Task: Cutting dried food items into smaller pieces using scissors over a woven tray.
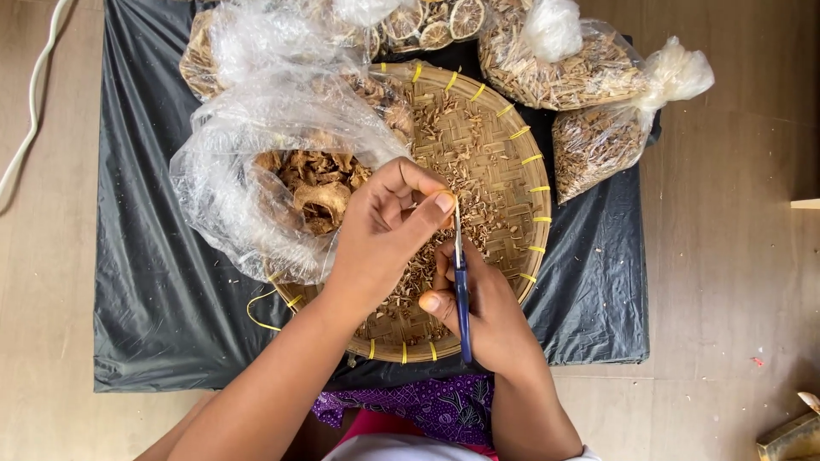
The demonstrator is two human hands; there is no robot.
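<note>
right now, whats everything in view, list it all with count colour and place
woven tray: one, tan with yellow ties, centre, on the sheet
plastic sheet: one, black, on the floor
open bag: one, clear, dried brown slices, on the tray's left
tied bags: two, clear, tan chips, upper right
dried citrus slices: several, top edge
scissors: one, blue handles, right hand
cord: one, white, left floor
left hand: fingers pinching a small piece
right hand: gripping the scissors
</note>
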